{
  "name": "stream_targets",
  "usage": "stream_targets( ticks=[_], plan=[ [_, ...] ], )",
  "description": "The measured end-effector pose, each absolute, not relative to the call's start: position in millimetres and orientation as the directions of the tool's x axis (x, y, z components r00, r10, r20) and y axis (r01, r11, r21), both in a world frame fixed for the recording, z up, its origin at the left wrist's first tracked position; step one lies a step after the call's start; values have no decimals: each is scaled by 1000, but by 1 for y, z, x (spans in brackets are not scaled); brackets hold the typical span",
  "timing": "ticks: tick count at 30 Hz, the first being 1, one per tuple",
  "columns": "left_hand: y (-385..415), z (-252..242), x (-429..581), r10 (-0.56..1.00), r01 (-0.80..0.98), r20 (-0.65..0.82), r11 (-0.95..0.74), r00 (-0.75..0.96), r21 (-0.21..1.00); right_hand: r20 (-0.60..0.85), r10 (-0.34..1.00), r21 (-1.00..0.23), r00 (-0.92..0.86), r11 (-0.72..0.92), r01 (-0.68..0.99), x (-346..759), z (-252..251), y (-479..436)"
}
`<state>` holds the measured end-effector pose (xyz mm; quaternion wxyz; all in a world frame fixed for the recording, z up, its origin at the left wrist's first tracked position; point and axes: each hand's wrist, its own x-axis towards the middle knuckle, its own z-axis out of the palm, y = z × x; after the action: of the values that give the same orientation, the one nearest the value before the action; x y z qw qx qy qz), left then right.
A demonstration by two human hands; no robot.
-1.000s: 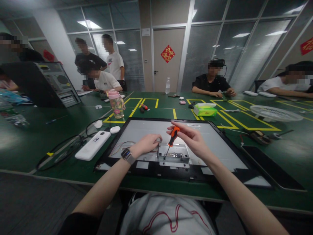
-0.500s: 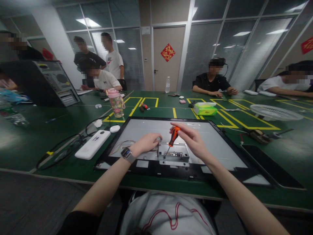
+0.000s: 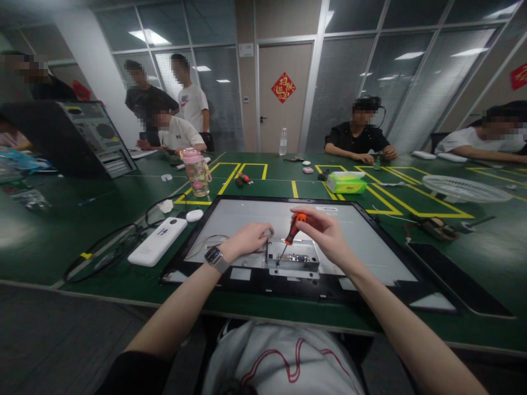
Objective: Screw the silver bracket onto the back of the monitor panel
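A screwdriver (image 3: 295,229) with an orange and black handle is held in my right hand (image 3: 323,231), fingers closed around the handle's top. Its shaft leans down to the left, and the tip meets a silver metal bracket (image 3: 310,253). My left hand (image 3: 247,241), with a watch on the wrist, curls its fingers at the bracket's upper left corner; the fingertips are partly hidden. Under both hands lies a large flat display panel (image 3: 366,241) with a black frame and pale back. Thin wires (image 3: 201,244) run across it beside my left wrist.
Left of the panel are a white power bank (image 3: 157,241), a white case (image 3: 194,215) and black cables (image 3: 111,255). Beyond stand a pink-lidded bottle (image 3: 196,173), a tissue pack (image 3: 346,182) and a computer tower (image 3: 82,137). A dark slab (image 3: 459,280) lies right. Several people are around the table.
My right hand has turned slightly, its fingers closing more around the screwdriver's handle. The tip stays at the bracket's left part. My left hand has hardly moved.
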<state>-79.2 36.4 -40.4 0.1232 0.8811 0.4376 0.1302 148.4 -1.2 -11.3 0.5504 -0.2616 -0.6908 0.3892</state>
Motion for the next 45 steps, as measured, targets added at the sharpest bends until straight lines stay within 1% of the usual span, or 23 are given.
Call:
stream_targets(
  ticks=[2, 4, 8, 10, 15, 19, 24, 29, 32, 35, 37, 40, 45],
  plan=[
    [36, -40, -79, 802, 737, 122, -589, 585, 332, 568, 792, -820, -223, 566, -80, 147, -13, 1],
    [36, -40, -79, 801, 736, 125, -589, 585, 333, 550, 803, -835, -230, 531, -143, 146, -13, 2],
    [35, -38, -78, 807, 739, 120, -580, 578, 343, 446, 834, -883, -324, 353, -309, 144, -10, -2],
    [35, -38, -78, 810, 741, 116, -576, 575, 346, 419, 832, -888, -363, 293, -354, 144, -9, -4],
    [38, -41, -79, 799, 733, 125, -592, 588, 335, 413, 833, -892, -368, 288, -350, 145, -8, -5],
    [39, -44, -80, 802, 733, 136, -589, 581, 341, 405, 819, -885, -407, 239, -401, 145, -8, -4],
    [40, -44, -79, 796, 729, 139, -598, 590, 333, 429, 810, -873, -399, 259, -414, 145, -9, -4],
    [39, -43, -78, 803, 740, 136, -589, 580, 325, 405, 788, -882, -464, 203, -425, 144, -9, -5],
    [37, -40, -77, 807, 740, 128, -583, 577, 335, 444, 793, -859, -417, 245, -450, 144, -10, -4],
    [36, -39, -77, 808, 742, 121, -580, 576, 336, 458, 794, -861, -399, 284, -422, 145, -11, -3],
    [37, -40, -78, 804, 740, 124, -586, 581, 330, 437, 784, -876, -440, 259, -408, 146, -10, -4],
    [40, -44, -79, 803, 742, 130, -590, 582, 318, 418, 770, -879, -482, 208, -429, 145, -7, -6],
    [40, -44, -79, 802, 738, 139, -592, 582, 324, 451, 788, -863, -419, 265, -430, 144, -7, -7]
  ],
)
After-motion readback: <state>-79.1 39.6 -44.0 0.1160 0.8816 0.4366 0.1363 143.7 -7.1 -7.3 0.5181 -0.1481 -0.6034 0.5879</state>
